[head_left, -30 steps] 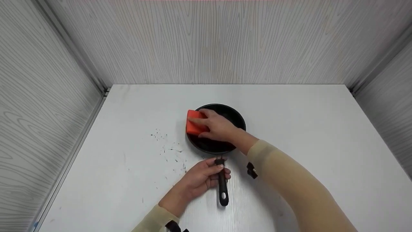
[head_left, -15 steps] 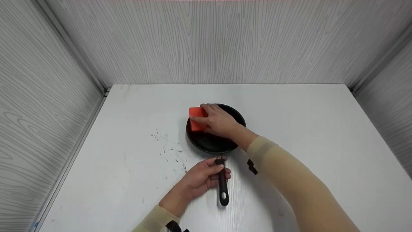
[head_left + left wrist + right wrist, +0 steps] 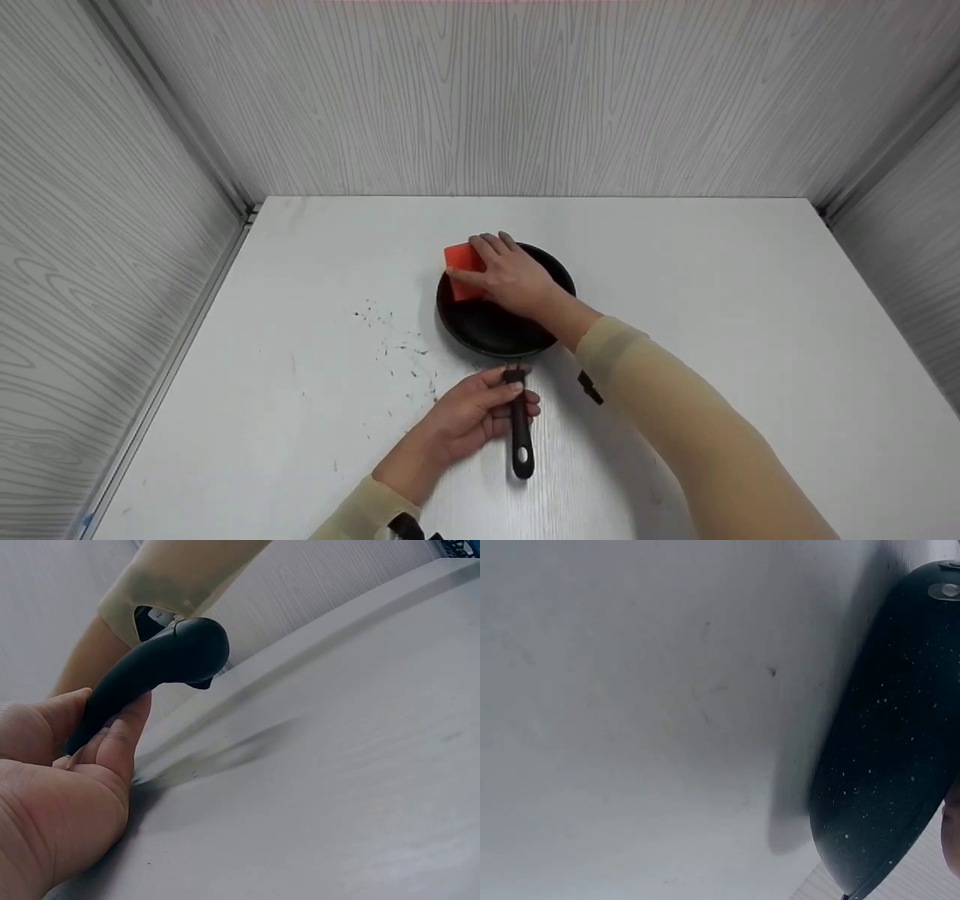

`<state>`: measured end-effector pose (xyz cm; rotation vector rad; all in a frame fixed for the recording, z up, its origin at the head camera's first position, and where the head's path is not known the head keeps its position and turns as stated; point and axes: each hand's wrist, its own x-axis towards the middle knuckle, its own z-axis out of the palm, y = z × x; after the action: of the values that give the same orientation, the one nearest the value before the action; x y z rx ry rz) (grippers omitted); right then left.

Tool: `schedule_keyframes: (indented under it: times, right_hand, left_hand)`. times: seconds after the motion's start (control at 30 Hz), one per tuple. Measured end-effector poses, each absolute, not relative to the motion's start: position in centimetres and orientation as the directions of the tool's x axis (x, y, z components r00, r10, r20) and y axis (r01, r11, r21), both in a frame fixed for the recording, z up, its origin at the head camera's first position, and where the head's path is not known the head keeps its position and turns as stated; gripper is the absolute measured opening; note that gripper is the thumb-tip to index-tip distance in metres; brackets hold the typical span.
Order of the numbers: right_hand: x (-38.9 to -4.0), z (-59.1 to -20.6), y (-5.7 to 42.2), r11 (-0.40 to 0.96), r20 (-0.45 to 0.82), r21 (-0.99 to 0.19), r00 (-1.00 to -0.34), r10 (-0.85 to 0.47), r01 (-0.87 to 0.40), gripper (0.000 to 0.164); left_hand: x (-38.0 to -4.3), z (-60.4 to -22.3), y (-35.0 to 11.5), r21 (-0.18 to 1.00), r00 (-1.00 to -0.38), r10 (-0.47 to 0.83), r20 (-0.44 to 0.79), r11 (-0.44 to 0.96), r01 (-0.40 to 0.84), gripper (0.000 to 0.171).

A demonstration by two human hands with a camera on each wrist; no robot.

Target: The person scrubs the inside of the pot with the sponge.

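Note:
A black frying pan (image 3: 491, 330) is in the middle of the white table in the head view, its handle (image 3: 523, 446) pointing toward me. My left hand (image 3: 476, 416) grips that handle near the pan, thumb on top and fingers underneath; the left wrist view shows the handle's rounded end (image 3: 199, 649) jutting past the fingers. Over the pan's far left side, my right hand (image 3: 517, 277) holds an orange-red sponge (image 3: 459, 257) against the inside and rim. The right wrist view catches mostly the speckled outer wall of the pan (image 3: 889, 727), with a bit of finger (image 3: 952, 832) at the edge.
Small dark crumbs (image 3: 405, 349) are scattered on the white table (image 3: 697, 300) left of the pan. Wood-grain panels (image 3: 517, 97) wall off the back and both sides.
My right hand has slid the sponge from the pan's left side up toward its far rim and slightly right, its fingers now reaching past that rim. The left hand stays on the handle.

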<state>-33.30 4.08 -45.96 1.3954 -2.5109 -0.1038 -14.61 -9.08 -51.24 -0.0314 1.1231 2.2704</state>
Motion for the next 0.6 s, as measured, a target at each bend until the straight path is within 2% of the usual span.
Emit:
schedule_keyframes:
  times: [0.3, 0.6]
  right_hand:
    - [-33.53, -45.66, 4.23, 0.557, 0.182, 0.216, -0.527, -0.830, -0.802, 0.056]
    - [-33.96, -45.60, 5.05, 0.577, 0.193, 0.267, -0.544, -0.817, -0.772, 0.064]
  left_hand:
    - [-14.59, -51.23, -9.13, 0.704, -0.823, 0.503, -0.265, -0.482, -0.521, 0.047]
    - [-14.67, -51.24, -8.99, 0.702, -0.817, 0.515, -0.261, -0.479, -0.526, 0.050]
